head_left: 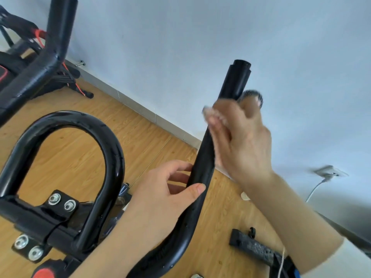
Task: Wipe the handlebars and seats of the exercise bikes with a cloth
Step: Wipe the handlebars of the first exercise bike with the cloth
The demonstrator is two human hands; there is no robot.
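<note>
A black exercise-bike handlebar fills the view. Its right grip bar [235,83] rises from the lower middle toward the wall. My left hand [160,197] grips this bar low down, thumb and fingers wrapped around it. My right hand [241,137] is higher on the same bar, pressing a pale, blurred cloth [212,117] against it. The centre loop of the handlebar [112,149] curves at the left above a bolted clamp [60,203]. The left grip bar [60,27] stands at the upper left. No seat is in view.
A second exercise machine [14,57] with red parts stands at the far left by the wall. The floor is light wood [150,141]. A black base foot [253,247] lies at the lower right. A wall socket with a white cable [329,173] is on the right.
</note>
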